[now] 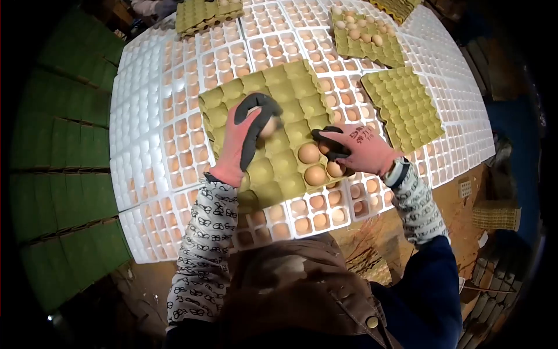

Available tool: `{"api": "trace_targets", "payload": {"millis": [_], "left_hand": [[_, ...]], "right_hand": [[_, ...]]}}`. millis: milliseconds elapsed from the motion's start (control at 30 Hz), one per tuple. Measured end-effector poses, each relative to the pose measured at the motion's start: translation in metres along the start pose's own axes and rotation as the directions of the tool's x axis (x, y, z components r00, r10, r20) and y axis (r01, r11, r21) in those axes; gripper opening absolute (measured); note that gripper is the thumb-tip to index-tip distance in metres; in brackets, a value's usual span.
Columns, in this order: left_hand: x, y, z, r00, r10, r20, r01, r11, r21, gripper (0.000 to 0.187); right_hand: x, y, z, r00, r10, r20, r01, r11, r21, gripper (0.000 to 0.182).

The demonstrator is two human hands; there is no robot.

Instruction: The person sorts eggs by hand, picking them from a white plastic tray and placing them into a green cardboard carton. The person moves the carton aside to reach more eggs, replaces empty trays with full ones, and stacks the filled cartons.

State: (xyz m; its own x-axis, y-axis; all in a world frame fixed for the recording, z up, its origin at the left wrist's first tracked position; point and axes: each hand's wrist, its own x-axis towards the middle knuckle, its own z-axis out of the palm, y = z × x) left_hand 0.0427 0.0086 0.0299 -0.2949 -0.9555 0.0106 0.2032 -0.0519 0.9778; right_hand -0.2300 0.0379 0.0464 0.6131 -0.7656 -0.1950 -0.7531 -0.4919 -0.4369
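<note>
Green pulp is my landmark here: the green carton tray [279, 125] lying on top of the white egg trays [145, 122]. My left hand [247, 136], in its pink glove, is over the tray's middle, fingers curled around one egg [268, 125]. My right hand [354, 150] is at the tray's right edge, fingertips closed on another egg [334, 168], just beside the two eggs [312, 164] already seated in cups. To do this well I judge each egg should go down gently, straight into its own cup, without knocking its neighbours. A second, empty green tray [404, 107] lies to the right of mine.
</note>
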Motion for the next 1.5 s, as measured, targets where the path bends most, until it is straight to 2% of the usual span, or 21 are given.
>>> {"api": "trace_targets", "payload": {"millis": [33, 67, 133, 200, 300, 333, 400, 467, 533, 567, 633, 767, 800, 833, 933, 1033, 1133, 1300, 1433, 1467, 1500], "left_hand": [[-0.018, 0.010, 0.015, 0.943, -0.280, -0.181, 0.265, 0.959, -0.105, 0.034], [-0.016, 0.021, 0.025, 0.882, -0.466, -0.072, 0.467, 0.842, 0.271, 0.040], [-0.030, 0.001, 0.054, 0.992, -0.044, 0.121, -0.090, 0.434, 0.896, 0.049], [-0.034, -0.011, 0.065, 0.975, -0.211, 0.075, 0.014, 0.392, 0.920, 0.055], [-0.039, -0.014, 0.048, 0.998, -0.029, 0.051, -0.017, 0.694, 0.719, 0.044], [-0.042, -0.001, 0.040, 0.928, -0.372, 0.018, 0.353, 0.894, 0.275, 0.038], [-0.054, 0.012, 0.037, 0.951, -0.306, -0.030, 0.299, 0.943, -0.149, 0.040], [-0.062, 0.008, 0.042, 0.971, -0.230, 0.057, 0.229, 0.973, 0.017, 0.044], [-0.064, -0.015, 0.061, 0.981, -0.004, 0.193, -0.167, 0.481, 0.860, 0.046], [-0.063, -0.027, 0.074, 0.962, -0.025, 0.272, -0.270, 0.068, 0.961, 0.048], [-0.058, -0.010, 0.082, 0.935, -0.252, 0.249, -0.257, 0.003, 0.966, 0.049], [-0.097, 0.004, 0.005, 0.985, 0.025, 0.172, -0.091, 0.915, 0.392, 0.052], [-0.118, 0.006, -0.029, 0.970, -0.146, 0.195, 0.144, 0.989, 0.023, 0.050], [-0.140, 0.008, -0.062, 0.926, -0.312, 0.212, 0.369, 0.865, -0.339, 0.048], [-0.218, -0.060, -0.162, 0.972, 0.212, -0.101, -0.230, 0.772, -0.593, 0.038], [-0.280, -0.067, -0.262, 0.765, -0.389, -0.512, 0.066, 0.840, -0.539, 0.038], [-0.306, -0.121, -0.331, 0.767, -0.211, -0.606, -0.002, 0.944, -0.331, 0.045], [-0.264, -0.113, -0.390, 0.640, -0.259, -0.723, 0.181, 0.966, -0.186, 0.047], [-0.240, -0.118, -0.440, 0.610, -0.012, -0.793, 0.119, 0.990, 0.076, 0.036], [-0.236, -0.110, -0.445, 0.610, 0.048, -0.791, 0.155, 0.972, 0.178, 0.030], [-0.226, -0.079, -0.445, 0.654, -0.061, -0.754, 0.291, 0.940, 0.176, 0.030]], "right_hand": [[-0.002, 0.004, -0.001, 0.989, 0.122, 0.088, -0.133, 0.983, 0.130, 0.063], [-0.008, 0.023, 0.005, 0.985, -0.051, -0.163, 0.074, 0.987, 0.141, 0.059], [-0.024, 0.034, -0.001, 0.958, 0.187, -0.217, 0.079, 0.555, 0.828, 0.066], [-0.039, 0.032, -0.024, 0.969, 0.235, -0.073, 0.001, 0.293, 0.956, 0.069], [-0.033, 0.014, -0.019, 0.999, 0.009, -0.035, 0.003, 0.942, 0.337, 0.061], [-0.031, 0.006, -0.001, 0.987, -0.128, -0.095, 0.122, 0.991, -0.060, 0.057], [-0.024, -0.008, 0.011, 0.999, -0.042, 0.006, 0.042, 0.951, -0.306, 0.059], [-0.036, 0.008, 0.006, 0.978, -0.080, -0.195, 0.061, 0.993, -0.101, 0.057], [-0.040, 0.028, 0.014, 0.948, 0.270, -0.171, -0.058, 0.671, 0.739, 0.051], [-0.044, 0.029, 0.003, 0.964, 0.255, -0.081, -0.021, 0.376, 0.926, 0.050], [-0.037, -0.004, -0.010, 0.925, 0.378, -0.042, -0.103, 0.355, 0.929, 0.053], [-0.021, 0.001, 0.020, 0.925, 0.311, -0.219, 0.027, 0.520, 0.854, 0.066], [-0.002, -0.040, 0.005, 0.965, 0.258, 0.041, -0.002, -0.147, 0.989, 0.070], [0.016, -0.062, 0.014, 0.963, 0.267, 0.038, 0.006, -0.161, 0.987, 0.070], [0.073, -0.116, 0.055, 0.988, 0.113, 0.109, -0.096, -0.113, 0.989, 0.064], [0.152, -0.223, 0.093, 0.988, 0.075, 0.133, -0.150, 0.319, 0.936, 0.055], [0.254, -0.298, 0.167, 0.985, -0.027, -0.169, 0.103, 0.881, 0.462, 0.049], [0.353, -0.319, 0.239, 0.973, -0.198, 0.115, 0.203, 0.979, -0.025, 0.042], [0.396, -0.303, 0.228, 0.950, 0.238, 0.203, -0.312, 0.714, 0.627, 0.043], [0.408, -0.285, 0.232, 0.943, 0.291, 0.159, -0.267, 0.379, 0.886, 0.035], [0.417, -0.267, 0.248, 0.977, 0.174, -0.124, 0.009, 0.545, 0.838, 0.032]]}}
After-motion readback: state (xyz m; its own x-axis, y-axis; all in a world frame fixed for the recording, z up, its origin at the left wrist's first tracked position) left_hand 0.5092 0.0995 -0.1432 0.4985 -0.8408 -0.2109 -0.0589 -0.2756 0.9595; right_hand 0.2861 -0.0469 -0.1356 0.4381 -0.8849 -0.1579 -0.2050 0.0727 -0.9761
